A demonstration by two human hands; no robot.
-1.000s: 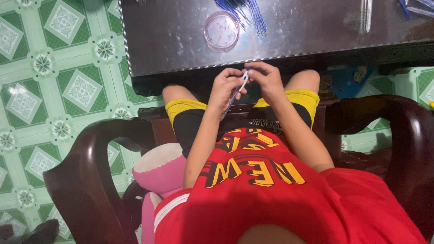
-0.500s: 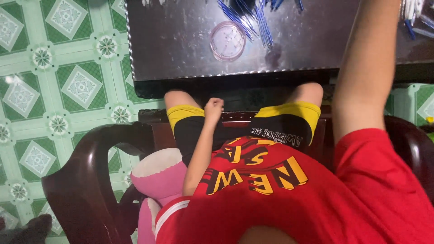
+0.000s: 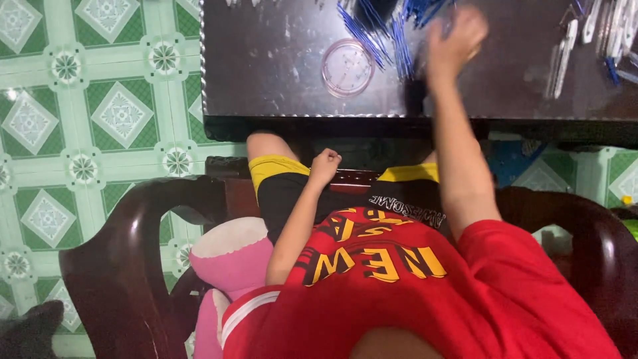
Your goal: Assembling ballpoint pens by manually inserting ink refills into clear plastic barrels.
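Since the frame half a second back, the right hand has come into view over the far part of the table, reaching at the heap of blue sticks; it is blurred, so I cannot tell whether its fingers are apart or clamped on anything. The left hand has stayed low, just past the table's near edge, above the lap, fingers curled together in a fist with nothing visible in it. 1 round clear lid lies flat on the table just left of the blue sticks. White and blue pen parts lie at the table's far right corner. A pink plush toy sits on the dark wooden chair.
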